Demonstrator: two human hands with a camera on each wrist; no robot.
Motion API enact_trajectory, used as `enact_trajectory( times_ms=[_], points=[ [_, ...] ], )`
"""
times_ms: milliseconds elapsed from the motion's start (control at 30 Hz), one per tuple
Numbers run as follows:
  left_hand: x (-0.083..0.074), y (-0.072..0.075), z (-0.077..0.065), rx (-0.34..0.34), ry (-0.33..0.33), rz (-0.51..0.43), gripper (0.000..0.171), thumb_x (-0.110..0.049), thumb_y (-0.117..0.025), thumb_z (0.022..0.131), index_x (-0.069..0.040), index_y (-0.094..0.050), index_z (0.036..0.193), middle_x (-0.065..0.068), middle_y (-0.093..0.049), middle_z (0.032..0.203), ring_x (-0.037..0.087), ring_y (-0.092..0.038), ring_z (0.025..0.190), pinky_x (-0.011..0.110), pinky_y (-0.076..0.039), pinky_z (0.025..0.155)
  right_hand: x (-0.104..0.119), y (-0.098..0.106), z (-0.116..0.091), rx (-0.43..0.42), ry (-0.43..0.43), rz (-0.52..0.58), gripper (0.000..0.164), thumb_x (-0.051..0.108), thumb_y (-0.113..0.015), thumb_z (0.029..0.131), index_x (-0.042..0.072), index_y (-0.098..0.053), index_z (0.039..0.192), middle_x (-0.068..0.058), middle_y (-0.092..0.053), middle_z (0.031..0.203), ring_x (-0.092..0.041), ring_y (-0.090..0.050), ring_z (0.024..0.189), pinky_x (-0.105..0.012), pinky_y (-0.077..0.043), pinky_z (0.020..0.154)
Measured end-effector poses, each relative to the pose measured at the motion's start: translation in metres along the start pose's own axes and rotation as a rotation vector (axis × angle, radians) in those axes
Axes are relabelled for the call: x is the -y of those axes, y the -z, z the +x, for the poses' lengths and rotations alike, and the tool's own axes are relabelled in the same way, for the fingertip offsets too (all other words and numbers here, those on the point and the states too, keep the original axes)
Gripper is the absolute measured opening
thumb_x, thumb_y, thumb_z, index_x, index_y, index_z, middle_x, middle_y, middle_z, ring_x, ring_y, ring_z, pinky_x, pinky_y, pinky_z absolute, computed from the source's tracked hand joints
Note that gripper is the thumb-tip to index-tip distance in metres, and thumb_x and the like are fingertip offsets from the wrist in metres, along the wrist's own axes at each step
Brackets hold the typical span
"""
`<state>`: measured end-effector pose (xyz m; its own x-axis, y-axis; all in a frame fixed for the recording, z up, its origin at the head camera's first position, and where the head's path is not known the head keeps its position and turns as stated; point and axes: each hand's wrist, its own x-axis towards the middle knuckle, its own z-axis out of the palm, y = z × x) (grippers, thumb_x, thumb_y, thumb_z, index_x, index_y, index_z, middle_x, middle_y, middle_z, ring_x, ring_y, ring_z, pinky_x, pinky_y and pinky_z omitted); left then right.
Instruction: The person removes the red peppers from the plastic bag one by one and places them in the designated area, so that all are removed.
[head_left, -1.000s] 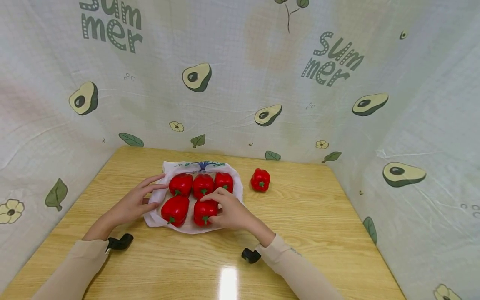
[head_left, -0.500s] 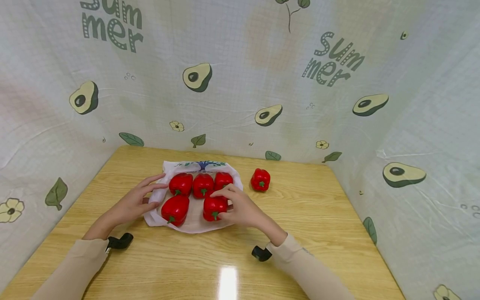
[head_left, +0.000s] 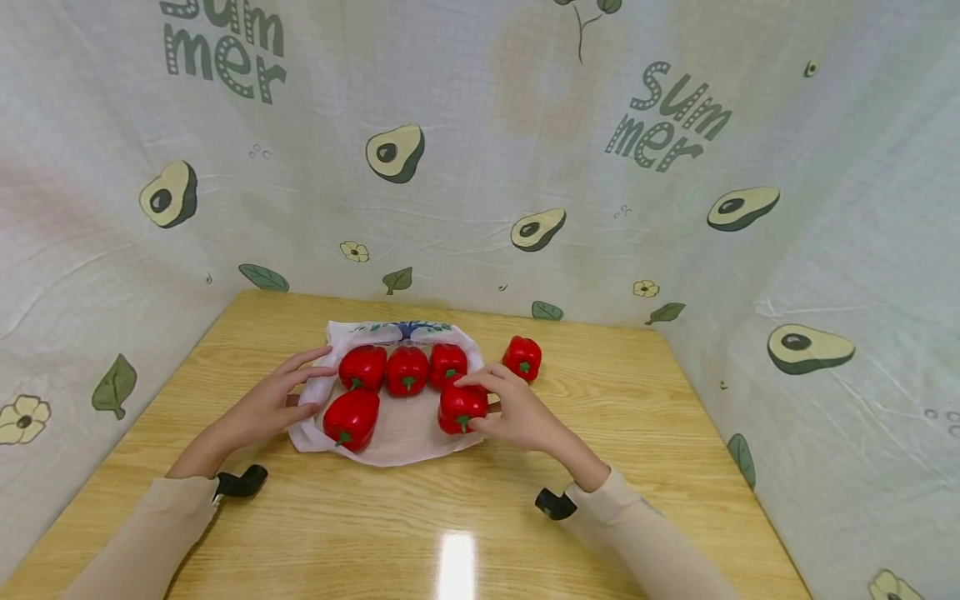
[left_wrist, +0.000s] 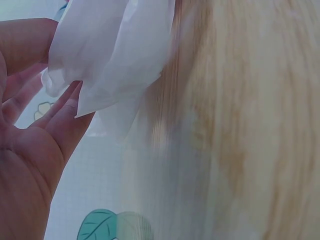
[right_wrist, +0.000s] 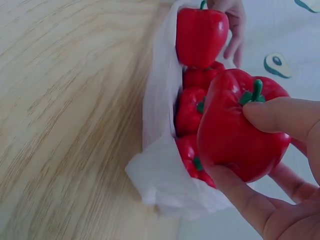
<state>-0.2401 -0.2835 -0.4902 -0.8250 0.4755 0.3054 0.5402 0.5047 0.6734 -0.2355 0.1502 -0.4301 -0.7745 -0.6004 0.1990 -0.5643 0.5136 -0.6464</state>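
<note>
My right hand (head_left: pixel 521 412) grips a red bell pepper (head_left: pixel 461 406) with a green stem, thumb by the stem and fingers round its side. It hangs above the right part of a white cloth-like bag (head_left: pixel 390 442). My left hand (head_left: pixel 266 408) touches the bag's left edge with fingers spread and thumb apart; the cloth (left_wrist: pixel 110 60) hides its fingertips in the left wrist view. Inside the bag sit several red peppers: a back row with a left one (head_left: pixel 363 367), a middle one (head_left: pixel 407 372) and a right one (head_left: pixel 447 365), plus a front-left pepper (head_left: pixel 352 418).
Another red pepper (head_left: pixel 522 358) stands on the wooden table (head_left: pixel 360 533), behind my right hand and right of the bag. A pale curtain (head_left: pixel 465 167) printed with avocados and leaves surrounds the table at the back and sides.
My right hand has moved right with the gripped pepper, from the bag's front middle to its right edge, leaving the front middle bare. The left hand and other peppers have stayed put.
</note>
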Motion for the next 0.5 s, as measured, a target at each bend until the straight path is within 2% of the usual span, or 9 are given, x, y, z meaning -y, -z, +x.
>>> enact_trajectory(
  times_ms=[233, 367, 500],
  points=[
    [-0.001, 0.000, -0.001, -0.003, -0.005, 0.003, 0.059, 0.010, -0.077, 0.090, -0.003, -0.061, 0.145, 0.020, -0.029, 0.170, 0.050, -0.039, 0.145, 0.048, -0.062, 0.088, -0.011, 0.013, -0.016, -0.012, -0.022, 0.054, 0.054, -0.002, -0.083, 0.088, 0.020, -0.069, 0.136, 0.000, -0.058, 0.128, -0.021, -0.061, 0.119, -0.039, -0.064, 0.088],
    [-0.001, 0.000, -0.001, -0.006, -0.004, 0.013, 0.058, 0.008, -0.077, 0.091, -0.003, -0.061, 0.145, 0.020, -0.030, 0.169, 0.050, -0.039, 0.145, 0.047, -0.062, 0.088, -0.017, 0.022, -0.028, -0.021, -0.035, 0.036, 0.055, -0.002, -0.083, 0.088, 0.020, -0.069, 0.136, -0.001, -0.058, 0.131, -0.023, -0.061, 0.120, -0.035, -0.064, 0.087],
    [-0.001, 0.001, 0.000, -0.008, -0.002, 0.017, 0.058, 0.007, -0.077, 0.091, -0.003, -0.061, 0.146, 0.020, -0.030, 0.169, 0.050, -0.040, 0.145, 0.047, -0.063, 0.088, -0.022, 0.032, -0.039, -0.036, -0.042, 0.028, 0.057, -0.004, -0.084, 0.087, 0.019, -0.068, 0.136, -0.003, -0.059, 0.132, -0.026, -0.064, 0.121, -0.040, -0.064, 0.087]
  ],
)
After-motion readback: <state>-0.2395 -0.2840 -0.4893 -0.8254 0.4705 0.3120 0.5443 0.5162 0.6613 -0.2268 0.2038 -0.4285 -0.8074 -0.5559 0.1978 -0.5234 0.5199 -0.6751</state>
